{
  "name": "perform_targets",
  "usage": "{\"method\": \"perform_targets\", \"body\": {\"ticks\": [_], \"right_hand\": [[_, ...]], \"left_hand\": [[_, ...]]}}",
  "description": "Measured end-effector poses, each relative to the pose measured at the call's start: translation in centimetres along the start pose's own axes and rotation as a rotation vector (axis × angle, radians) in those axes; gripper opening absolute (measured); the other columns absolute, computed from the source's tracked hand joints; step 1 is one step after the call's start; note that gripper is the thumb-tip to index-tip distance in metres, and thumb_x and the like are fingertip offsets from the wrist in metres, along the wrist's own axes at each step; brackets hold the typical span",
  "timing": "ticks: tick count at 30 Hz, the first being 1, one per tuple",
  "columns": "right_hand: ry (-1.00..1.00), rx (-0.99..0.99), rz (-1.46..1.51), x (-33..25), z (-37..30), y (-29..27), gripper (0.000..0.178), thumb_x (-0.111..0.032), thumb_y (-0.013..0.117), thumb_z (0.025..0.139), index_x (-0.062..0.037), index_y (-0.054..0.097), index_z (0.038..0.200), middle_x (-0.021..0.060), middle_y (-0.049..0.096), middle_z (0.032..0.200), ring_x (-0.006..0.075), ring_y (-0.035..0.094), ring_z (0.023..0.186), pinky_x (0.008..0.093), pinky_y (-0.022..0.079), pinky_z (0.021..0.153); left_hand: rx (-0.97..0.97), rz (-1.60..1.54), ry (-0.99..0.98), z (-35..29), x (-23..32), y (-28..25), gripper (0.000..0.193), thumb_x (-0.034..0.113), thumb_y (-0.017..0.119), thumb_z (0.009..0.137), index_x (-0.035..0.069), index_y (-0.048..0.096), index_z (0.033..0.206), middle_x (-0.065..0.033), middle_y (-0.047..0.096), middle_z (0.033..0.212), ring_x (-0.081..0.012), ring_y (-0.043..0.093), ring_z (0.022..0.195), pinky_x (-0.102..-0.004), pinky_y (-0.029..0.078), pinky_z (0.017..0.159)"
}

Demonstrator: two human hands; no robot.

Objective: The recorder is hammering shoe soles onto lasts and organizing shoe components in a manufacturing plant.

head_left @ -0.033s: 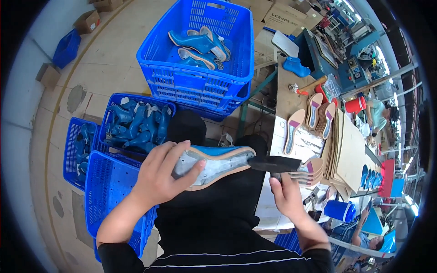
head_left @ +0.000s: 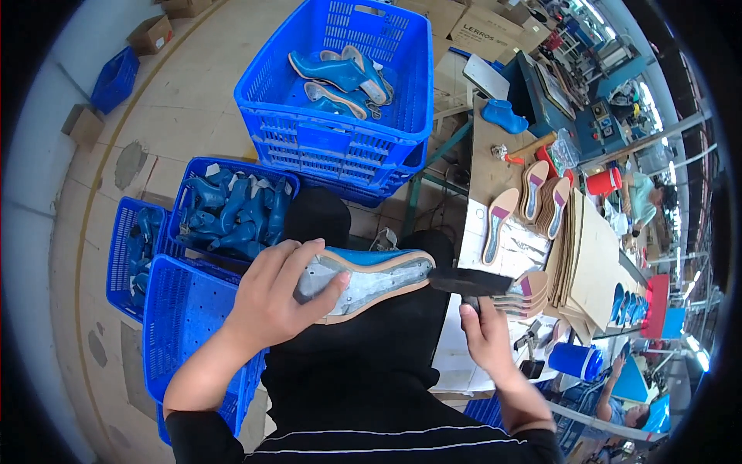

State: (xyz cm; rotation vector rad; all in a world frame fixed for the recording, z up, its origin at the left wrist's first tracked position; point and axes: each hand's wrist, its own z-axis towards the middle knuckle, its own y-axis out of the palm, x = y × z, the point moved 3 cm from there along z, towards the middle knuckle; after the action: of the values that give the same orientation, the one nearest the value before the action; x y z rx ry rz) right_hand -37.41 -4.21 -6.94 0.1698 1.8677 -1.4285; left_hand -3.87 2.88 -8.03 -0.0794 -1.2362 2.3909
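Observation:
Over my lap, my left hand [head_left: 274, 298] is closed round a blue shoe last [head_left: 371, 282], its metal-plated sole turned up and a tan insole edge around it. My thumb presses on the plate, and the fingers wrap the heel end. In my right hand [head_left: 485, 332] is a hammer [head_left: 471, 281], gripped by its handle, which my fingers mostly hide. The dark hammer head lies level with the toe end of the last, at its right tip. Whether the two touch I cannot tell.
Blue crates stand ahead and to the left: one [head_left: 332, 127] with several lasts, another [head_left: 189, 240] heaped with them. On the workbench [head_left: 464, 340] at the right lie stacked insoles [head_left: 553, 205], tan boards [head_left: 595, 255], a single blue last [head_left: 504, 116] and a blue jug [head_left: 576, 359].
The hammer has shifted very slightly to the right and down, away from the toe end of the last. My left hand keeps its hold on the last.

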Motion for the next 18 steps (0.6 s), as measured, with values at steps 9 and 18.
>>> {"method": "perform_targets", "body": {"ticks": [9,18], "right_hand": [[0.172,0.318,-0.418,13.8,-8.8,5.8,0.024,-0.013,0.076,0.097,0.0048,0.063,0.107,0.0227,0.065,0.089,0.0420,0.062,0.083,0.0475,0.053,0.075],[0.101,0.266,-0.334,16.8,-10.4,3.8,0.031,-0.011,0.076,0.093,0.0019,0.067,0.119,0.0219,0.067,0.114,0.0425,0.060,0.113,0.0475,0.049,0.102]], "left_hand": [[0.045,-0.050,-0.071,-0.3,-0.3,-0.5,0.050,0.018,0.084,0.080,0.023,0.074,0.128,-0.0193,0.068,0.133,-0.0341,0.071,0.110,-0.0406,0.060,0.084],[0.133,-0.022,-0.227,-3.9,-2.6,-1.0,0.051,0.005,0.086,0.069,0.006,0.076,0.119,-0.0203,0.073,0.120,-0.0363,0.073,0.097,-0.0410,0.060,0.080]]}}
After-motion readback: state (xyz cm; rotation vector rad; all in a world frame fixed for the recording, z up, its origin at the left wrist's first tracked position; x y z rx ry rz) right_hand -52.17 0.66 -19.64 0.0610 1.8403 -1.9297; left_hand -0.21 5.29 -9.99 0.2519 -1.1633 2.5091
